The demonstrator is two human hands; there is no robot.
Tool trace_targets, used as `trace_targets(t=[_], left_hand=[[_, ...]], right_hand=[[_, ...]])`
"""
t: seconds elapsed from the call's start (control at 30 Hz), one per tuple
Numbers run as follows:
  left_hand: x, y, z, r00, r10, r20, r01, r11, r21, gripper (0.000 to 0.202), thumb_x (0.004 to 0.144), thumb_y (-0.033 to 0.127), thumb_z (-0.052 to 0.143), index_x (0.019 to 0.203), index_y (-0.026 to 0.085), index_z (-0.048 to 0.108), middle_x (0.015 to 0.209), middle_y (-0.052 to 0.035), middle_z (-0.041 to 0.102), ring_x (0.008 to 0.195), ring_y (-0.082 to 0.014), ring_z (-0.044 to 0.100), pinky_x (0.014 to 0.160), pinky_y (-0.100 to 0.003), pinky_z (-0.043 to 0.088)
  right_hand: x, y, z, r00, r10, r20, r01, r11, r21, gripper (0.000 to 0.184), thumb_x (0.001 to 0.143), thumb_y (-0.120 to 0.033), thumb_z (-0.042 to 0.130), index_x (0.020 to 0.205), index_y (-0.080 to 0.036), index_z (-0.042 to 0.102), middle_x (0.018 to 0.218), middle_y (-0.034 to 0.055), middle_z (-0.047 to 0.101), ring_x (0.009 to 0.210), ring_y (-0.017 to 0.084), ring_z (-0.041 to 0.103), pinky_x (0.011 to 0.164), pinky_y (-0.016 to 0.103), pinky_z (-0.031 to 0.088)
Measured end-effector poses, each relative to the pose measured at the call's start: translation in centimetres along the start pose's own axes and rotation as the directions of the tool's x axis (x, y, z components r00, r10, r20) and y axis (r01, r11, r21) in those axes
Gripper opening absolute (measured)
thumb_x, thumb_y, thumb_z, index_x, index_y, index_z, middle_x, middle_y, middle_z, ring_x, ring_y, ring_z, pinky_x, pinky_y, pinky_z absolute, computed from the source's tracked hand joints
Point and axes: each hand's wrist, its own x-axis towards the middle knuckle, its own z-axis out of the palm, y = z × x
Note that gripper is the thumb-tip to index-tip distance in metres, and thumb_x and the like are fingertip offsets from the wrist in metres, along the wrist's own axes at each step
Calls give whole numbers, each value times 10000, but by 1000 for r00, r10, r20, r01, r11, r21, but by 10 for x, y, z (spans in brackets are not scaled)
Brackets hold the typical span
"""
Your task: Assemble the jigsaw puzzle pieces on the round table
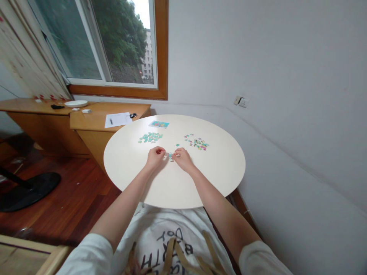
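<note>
On the round white table (183, 187), a small cluster of jigsaw pieces (171, 156) lies between my two hands. My left hand (155, 157) is closed in a pinch at the cluster's left side; whatever its fingertips hold is too small to make out. From the right, my right hand (184, 159) is closed, its thumb and fingers on a jigsaw piece at the cluster's edge. A single green piece (177, 145) lies just beyond the hands. Further left is a pile of teal pieces (150, 137), and to the right a pile of multicoloured pieces (199, 143).
Near the table's far edge lies a colourful picture card (159, 124). Behind it on the left, a wooden desk (86, 122) carries a paper sheet (117, 120) and a white plate (76, 103). A wall (286, 114) runs along the right.
</note>
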Motion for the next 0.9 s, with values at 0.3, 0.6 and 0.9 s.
trace_targets(t=[0.3, 0.6, 0.9], left_hand=[[2, -3, 1, 1000, -14, -8, 15, 1000, 9, 68, 602, 201, 551, 630, 161, 598, 553, 10, 564, 538, -125, 508, 549, -243, 398], [-2, 3, 0, 1000, 13, -22, -12, 999, 43, 53, 592, 181, 540, 613, 164, 586, 553, 11, 558, 524, -120, 481, 557, -255, 378], [-2, 3, -3, 999, 28, -19, -25, 988, 152, 68, 605, 146, 529, 604, 170, 593, 561, -8, 587, 540, -141, 512, 548, -262, 367]], right_hand=[[-6, -14, -6, 993, 35, 108, -7, 969, -248, 121, 733, -253, 627, 660, -205, 710, 1084, 47, 591, 1015, 196, 531, 944, 342, 367], [-2, -3, -7, 999, 39, -10, -39, 996, -81, 144, 745, -240, 556, 635, -193, 637, 923, 23, 607, 811, 137, 570, 788, 263, 439], [15, 27, -37, 932, 123, -341, -180, 973, -143, 177, 757, -212, 478, 651, -196, 618, 789, 29, 616, 774, 165, 558, 785, 278, 436]])
